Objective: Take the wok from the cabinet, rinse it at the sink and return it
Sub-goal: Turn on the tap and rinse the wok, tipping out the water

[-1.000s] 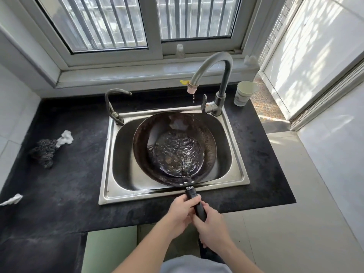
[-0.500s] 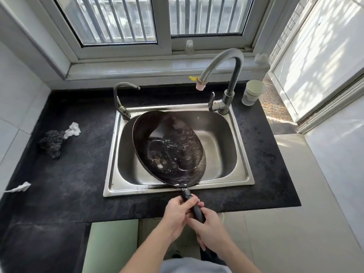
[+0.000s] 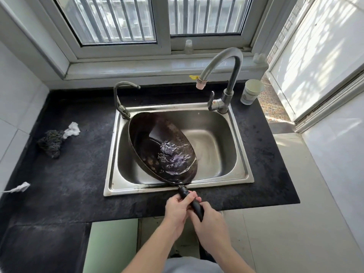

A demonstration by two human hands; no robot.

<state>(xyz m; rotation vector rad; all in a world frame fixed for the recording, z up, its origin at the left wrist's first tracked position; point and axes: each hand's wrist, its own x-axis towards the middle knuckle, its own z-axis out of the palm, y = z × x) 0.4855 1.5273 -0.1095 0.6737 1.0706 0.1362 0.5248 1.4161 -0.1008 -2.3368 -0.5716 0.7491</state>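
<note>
In sink [image 3: 239, 146] left half | wok [image 3: 157, 146] tilted | both hands [image 3: 194, 213] clenched on handle [image 3: 194, 203]

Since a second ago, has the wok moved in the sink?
Yes. The wok has tipped from level to tilted, its left rim raised toward the small faucet, water pooling at its lower right over the sink.

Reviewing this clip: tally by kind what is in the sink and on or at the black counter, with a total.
Woks: 1, the wok tilted in the sink
Faucets: 2, tall faucet, small faucet
Paper cups: 1, cup
Scouring pads: 1, dark scrubber
White scraps: 2
Total: 7
</note>
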